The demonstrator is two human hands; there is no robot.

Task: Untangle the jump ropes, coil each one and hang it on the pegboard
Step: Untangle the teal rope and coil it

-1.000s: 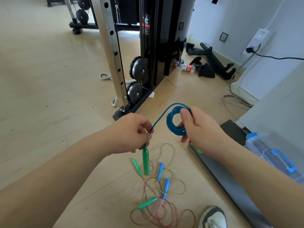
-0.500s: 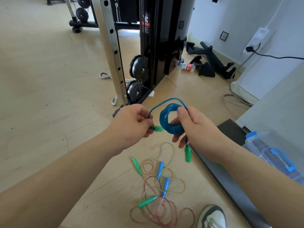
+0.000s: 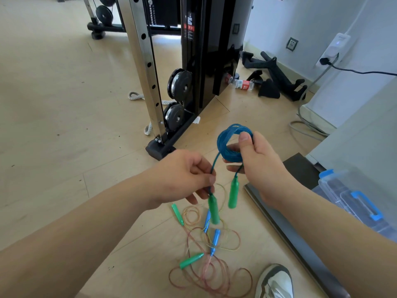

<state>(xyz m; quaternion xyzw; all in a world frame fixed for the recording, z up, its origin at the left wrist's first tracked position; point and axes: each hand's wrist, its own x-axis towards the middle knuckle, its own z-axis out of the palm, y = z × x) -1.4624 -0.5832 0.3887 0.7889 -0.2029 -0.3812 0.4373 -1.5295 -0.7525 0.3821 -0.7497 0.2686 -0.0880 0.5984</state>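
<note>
Both green handles (image 3: 233,194) dangle above the floor (image 3: 64,125); your R hand (image 3: 264,166) clamps the blue rope coil (image 3: 227,145) under its thumb, L hand (image 3: 182,175) pinches the cord (image 3: 215,162) just above the left one. Other ropes (image 3: 206,265) lie tangled below.

A home gym: cable machine (image 3: 206,50) with pulleys (image 3: 180,84), wood floor (image 3: 53,104).

Head view. One wide-angle camera, worn on the person's head, faces forward and steeply down along both forearms. The left hand (image 3: 182,175) and right hand (image 3: 260,166) lie close to the lens, near mid-field. The floor (image 3: 53,104) fills the left and lower field, farther off; a shoe (image 3: 275,280) sits at the bottom edge, below the camera. A rack (image 3: 146,67) rises to the top edge, and a wall (image 3: 311,22) closes the upper right corner.
</note>
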